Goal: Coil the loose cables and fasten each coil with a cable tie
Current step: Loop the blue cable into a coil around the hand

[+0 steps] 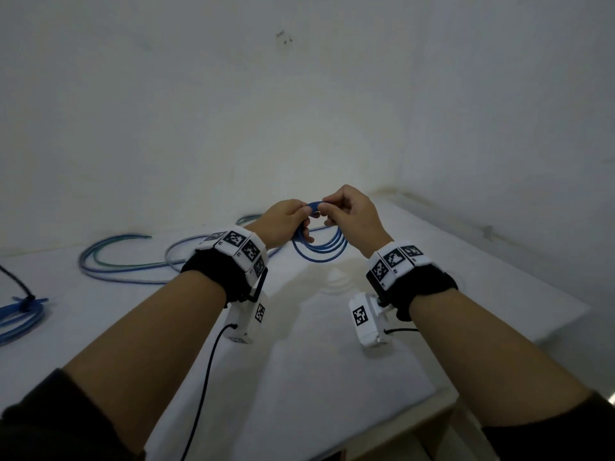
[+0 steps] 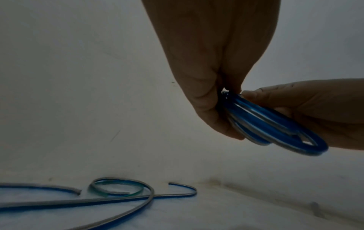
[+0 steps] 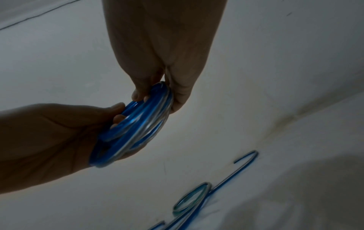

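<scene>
Both the left hand and right hand pinch the coiled blue plastic-sheathed cable above the white table, likely awaiting a tie.

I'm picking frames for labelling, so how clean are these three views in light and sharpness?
Head view: dim, walls bowed by the wide lens, blue coil readable. Left wrist view: left hand a dark backlit shape, loose cables soft. Right wrist view: right hand shadowed, coil smeared.

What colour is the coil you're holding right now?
Blue. The coil, pinched by both the left hand and right hand, shows best in the right wrist view.
</scene>
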